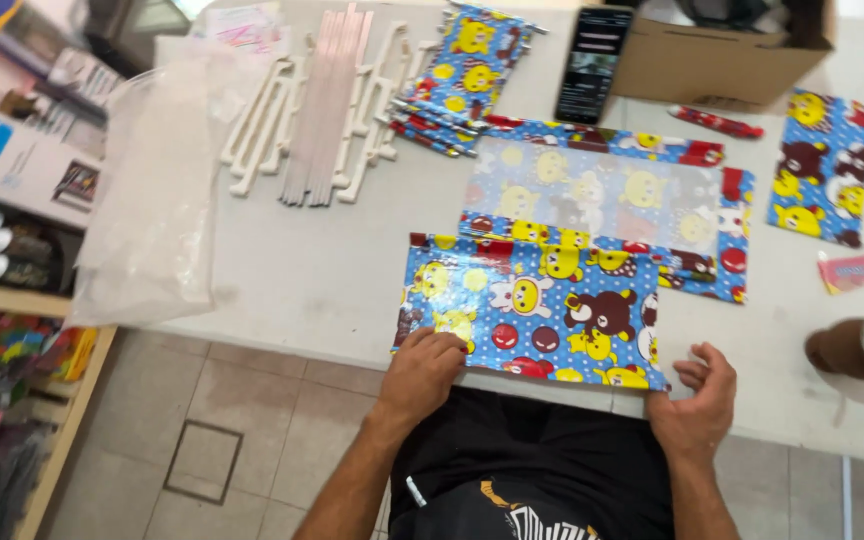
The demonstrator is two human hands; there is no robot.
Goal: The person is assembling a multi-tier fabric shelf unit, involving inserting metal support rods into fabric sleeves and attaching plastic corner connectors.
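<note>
Pale grey counter (pixel 302 270) fills the view, with tiled floor below its near edge and shelves of goods at the left. A blue cartoon-print sheet (pixel 532 320) lies flat at the near edge, right in front of the person. The left hand (pixel 422 372) presses on the sheet's near left corner, fingers curled down onto it, holding nothing. The right hand (pixel 700 392) sits at the sheet's near right corner, its grip loosely spread, fingertips just beside the edge. Behind the sheet lies a larger printed piece (pixel 602 205) with a clear strip across it. Farther back are a stack of folded printed pieces (pixel 467 70), white plastic strips (pixel 327 105), a phone (pixel 592 65) leaning on a cardboard box (pixel 712 65), and a clear bag (pixel 157 190) at the left.
</note>
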